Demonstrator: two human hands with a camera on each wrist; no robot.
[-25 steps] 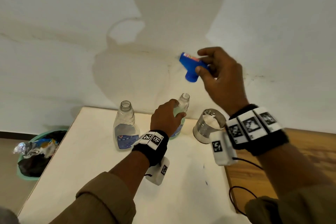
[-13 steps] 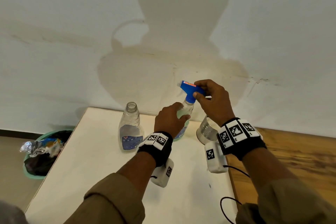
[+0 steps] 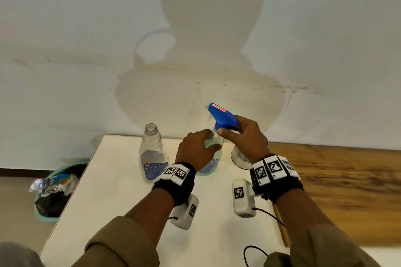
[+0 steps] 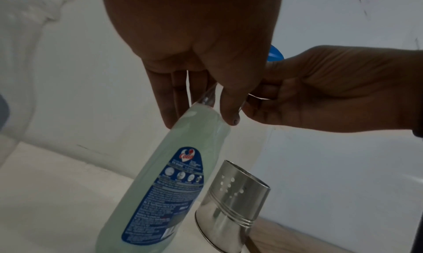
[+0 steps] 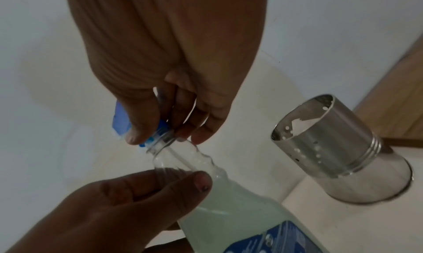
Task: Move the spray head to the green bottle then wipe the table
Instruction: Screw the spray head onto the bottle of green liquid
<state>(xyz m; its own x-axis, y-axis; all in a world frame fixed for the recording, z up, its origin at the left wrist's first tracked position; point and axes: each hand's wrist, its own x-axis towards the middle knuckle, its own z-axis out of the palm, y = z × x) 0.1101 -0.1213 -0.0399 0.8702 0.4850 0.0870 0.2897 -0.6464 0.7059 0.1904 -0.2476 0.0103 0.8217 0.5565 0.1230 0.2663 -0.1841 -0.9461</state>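
My left hand curls round the shoulder of the green bottle, thumb on one side and fingers on the other, holding it where the smooth plastic narrows toward the neck. The bottle stands on the white table at its far edge, near the wall; its clear body is filled with pale green liquid up to the shoulder and carries a blue label with small white print. Above the liquid the neck is transparent and ribbed, and a thin tube runs down inside it.

My right hand pinches the blue spray head at its ridged collar, thumb against fingertips, right on the mouth of the bottle. The head is hard glossy blue plastic, angular, with its nozzle pointing up and to the left toward the wall and a small red and white sticker on top. From the right wrist the collar sits at the bottle's threaded rim; whether it is screwed fully down I cannot tell.

Just left of the green bottle stands a second clear bottle, uncapped, with a wavy neck, a blue label and almost no liquid. Just right of my hands a steel cup sits on the table, a shiny cylinder with grooved rings round its middle and small round holes punched through its wall. Right of the table is a wood-grain surface. On the floor to the left, a teal bin holds a black bag and crumpled wrappers.
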